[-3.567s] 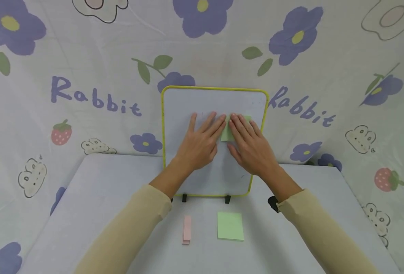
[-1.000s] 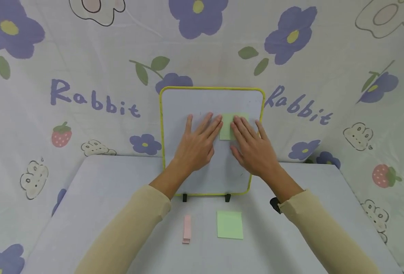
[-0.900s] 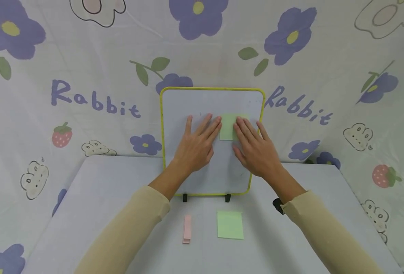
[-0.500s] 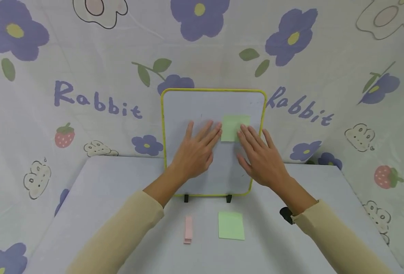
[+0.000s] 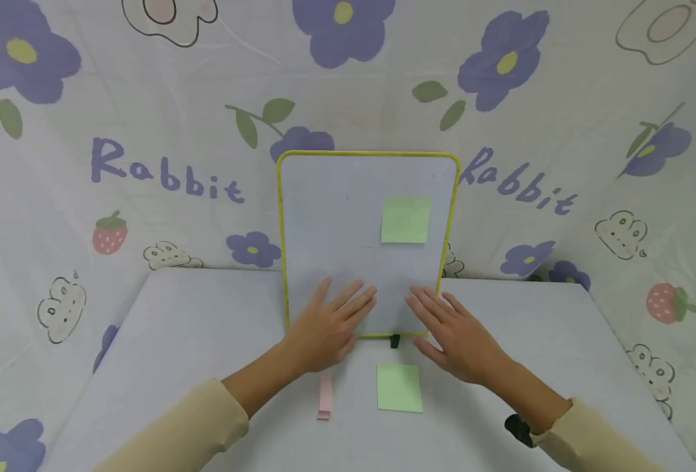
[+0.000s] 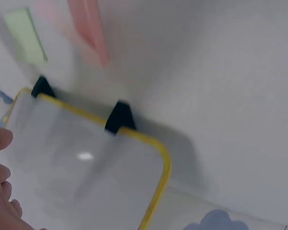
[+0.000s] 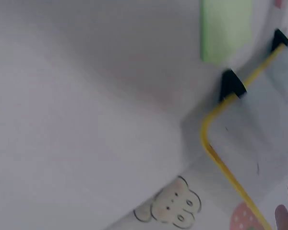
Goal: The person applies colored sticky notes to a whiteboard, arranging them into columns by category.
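A whiteboard [image 5: 336,177] with a yellow rim stands upright on small black feet [image 6: 120,117]. One green sticky note [image 5: 405,220] is stuck flat on its upper right part. My left hand [image 5: 327,328], fingers spread and holding nothing, overlaps the board's lower left in the head view. Across from it, my right hand [image 5: 456,331] overlaps the lower right corner, its fingers extended and likewise holding nothing. Below the board lie a pad of green sticky notes [image 5: 399,388] and a narrow pink pad [image 5: 325,397], whose far end is hidden by my left hand.
The white table [image 5: 194,314] extends to both sides of the board. Behind it hangs a cloth [image 5: 371,98] printed with flowers, rabbits and strawberries. A black band-like item [image 5: 520,431] sits at my right wrist.
Both hands have come off the board's upper part and moved down toward me, apart from each other. The green note they were pressing now shows whole and stays on the board.
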